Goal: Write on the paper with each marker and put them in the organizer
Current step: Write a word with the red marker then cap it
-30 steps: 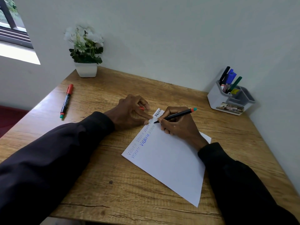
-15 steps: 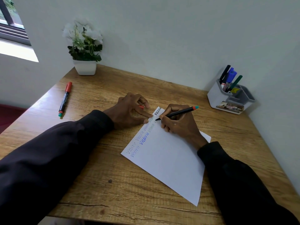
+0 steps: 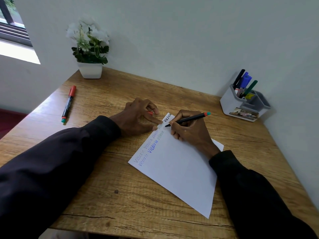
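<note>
My right hand [image 3: 191,133] grips the black marker [image 3: 188,119], fingers curled round its barrel; its tip touches the paper [image 3: 181,169] near the far left corner, and its teal end with a red band points far and right; the paper lies askew on the desk [image 3: 120,195], right of the middle, with my right wrist resting on it; two rows of the same handwritten word run along its left edge, in grey, blue and black ink.

My left hand [image 3: 138,118] lies just left of the paper; its forefinger is stretched out and presses the paper's edge beside the marker tip, while the other fingers are curled and hold a small red cap [image 3: 150,113].

A second marker [image 3: 68,104], black with a red cap and a teal end, lies on the desk far to the left, well apart from my hands; the white and grey organizer [image 3: 231,104] stands at the far right by the wall; black, blue and green markers [image 3: 244,82] stand leaning in its tall compartment; a white potted plant [image 3: 89,49] sits at the far left corner of the desk.
</note>
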`<state>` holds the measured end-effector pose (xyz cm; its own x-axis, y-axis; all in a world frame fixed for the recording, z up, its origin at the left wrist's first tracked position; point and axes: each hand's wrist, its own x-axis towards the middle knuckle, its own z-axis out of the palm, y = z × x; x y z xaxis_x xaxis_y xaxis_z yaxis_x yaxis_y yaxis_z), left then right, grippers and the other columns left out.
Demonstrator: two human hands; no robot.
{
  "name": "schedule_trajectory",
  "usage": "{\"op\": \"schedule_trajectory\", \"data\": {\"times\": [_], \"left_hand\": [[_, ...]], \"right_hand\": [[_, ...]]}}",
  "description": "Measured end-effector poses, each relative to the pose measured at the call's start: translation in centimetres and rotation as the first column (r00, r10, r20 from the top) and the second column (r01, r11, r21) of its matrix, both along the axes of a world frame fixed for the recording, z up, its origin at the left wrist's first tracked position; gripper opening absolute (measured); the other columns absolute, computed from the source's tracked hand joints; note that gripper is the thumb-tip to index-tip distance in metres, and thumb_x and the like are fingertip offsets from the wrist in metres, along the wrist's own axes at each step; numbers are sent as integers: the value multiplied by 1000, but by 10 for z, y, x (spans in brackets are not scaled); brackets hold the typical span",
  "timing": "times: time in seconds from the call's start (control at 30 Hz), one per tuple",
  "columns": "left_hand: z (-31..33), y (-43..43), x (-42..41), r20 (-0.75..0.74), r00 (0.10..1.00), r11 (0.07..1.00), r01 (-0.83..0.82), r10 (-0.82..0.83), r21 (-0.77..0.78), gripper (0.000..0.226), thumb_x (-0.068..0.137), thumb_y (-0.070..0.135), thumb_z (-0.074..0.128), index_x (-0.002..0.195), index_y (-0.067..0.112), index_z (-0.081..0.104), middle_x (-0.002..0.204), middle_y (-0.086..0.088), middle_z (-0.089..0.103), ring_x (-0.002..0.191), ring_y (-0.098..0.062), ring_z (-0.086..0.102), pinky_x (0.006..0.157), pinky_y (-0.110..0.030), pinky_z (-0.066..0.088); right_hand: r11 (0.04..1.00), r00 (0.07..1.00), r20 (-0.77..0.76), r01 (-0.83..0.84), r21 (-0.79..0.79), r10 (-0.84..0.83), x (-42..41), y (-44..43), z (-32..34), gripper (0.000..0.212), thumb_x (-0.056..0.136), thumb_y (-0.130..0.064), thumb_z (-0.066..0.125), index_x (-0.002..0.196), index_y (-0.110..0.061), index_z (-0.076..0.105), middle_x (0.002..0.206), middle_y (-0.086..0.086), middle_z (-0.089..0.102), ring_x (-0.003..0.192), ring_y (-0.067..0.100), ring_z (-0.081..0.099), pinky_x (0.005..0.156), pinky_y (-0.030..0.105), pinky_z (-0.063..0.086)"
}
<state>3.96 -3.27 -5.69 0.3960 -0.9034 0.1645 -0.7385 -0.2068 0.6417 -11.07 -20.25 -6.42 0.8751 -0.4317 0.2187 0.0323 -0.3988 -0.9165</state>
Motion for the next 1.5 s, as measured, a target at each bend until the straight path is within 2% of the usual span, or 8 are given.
{"op": "schedule_trajectory", "data": {"times": [0.07, 0.23, 0.43, 0.53, 0.67, 0.83, 1.07, 1.5], "left_hand": [[1, 1, -1, 19, 1000, 1000, 25, -25, 2, 34, 82, 38, 76, 108, 43, 56, 110, 32, 38, 115, -2, 33, 105, -35, 30], [0, 2, 0, 24, 1000, 1000, 18, -18, 2, 36, 82, 39, 76, 112, 41, 56, 123, 17, 45, 122, -6, 35, 105, -36, 27], [0, 2, 0, 35, 999, 1000, 2, -2, -1, 40, 81, 39, 77, 116, 34, 58, 121, 17, 45, 116, -1, 32, 104, -36, 29], [-1, 1, 1, 41, 999, 1000, 10, -10, 14, 40, 80, 40, 77, 116, 37, 59, 123, 17, 46, 122, -6, 35, 109, -40, 28], [1, 0, -1, 31, 1000, 1000, 5, -5, 8, 35, 81, 38, 76, 110, 42, 56, 107, 31, 35, 114, -1, 31, 105, -34, 27], [3, 0, -2, 51, 999, 1000, 13, -13, 4, 34, 83, 36, 75, 108, 44, 54, 110, 26, 34, 115, 0, 28, 103, -33, 26], [-6, 0, 4, 112, 993, 999, 41, -37, -32, 33, 81, 40, 75, 112, 44, 63, 125, 17, 49, 123, -8, 36, 105, -38, 25], [-7, -1, 6, 117, 992, 999, 38, -35, -18, 34, 82, 42, 74, 114, 39, 66, 127, 16, 47, 124, -8, 35, 109, -44, 27]], "right_hand": [[1000, 1000, -10, 8, -15, -8, 0, 0, 1, 18, 89, 11, 67, 73, 3, 69, 60, 20, 67, 44, 26, 59, 40, 25, 44], [999, 999, -20, 32, -13, -32, 0, -1, 1, 15, 84, 14, 65, 70, 8, 64, 58, 23, 66, 42, 27, 58, 38, 25, 44], [999, 999, -12, 34, -30, -34, 1, -3, -2, 20, 89, 8, 68, 71, 0, 67, 58, 17, 67, 43, 26, 60, 38, 27, 44], [999, 999, -21, 46, -28, -46, 1, -3, 0, 16, 84, 12, 67, 69, 7, 64, 58, 21, 66, 42, 26, 59, 37, 26, 43], [999, 999, -8, 39, -19, -40, 1, -4, -2, 15, 85, 13, 65, 71, 8, 65, 57, 18, 67, 42, 26, 60, 38, 25, 44], [999, 999, -2, 36, -26, -36, 2, -4, -3, 17, 90, 9, 68, 73, 6, 66, 59, 19, 67, 43, 26, 61, 39, 27, 45], [999, 999, -1, 43, -24, -43, 2, -4, -3, 17, 89, 9, 68, 73, 7, 66, 60, 20, 67, 44, 27, 62, 40, 30, 47], [998, 998, 19, 61, 1, -61, 3, -4, -3, 19, 91, 9, 66, 72, 6, 64, 61, 23, 68, 45, 28, 63, 42, 29, 49]]}}
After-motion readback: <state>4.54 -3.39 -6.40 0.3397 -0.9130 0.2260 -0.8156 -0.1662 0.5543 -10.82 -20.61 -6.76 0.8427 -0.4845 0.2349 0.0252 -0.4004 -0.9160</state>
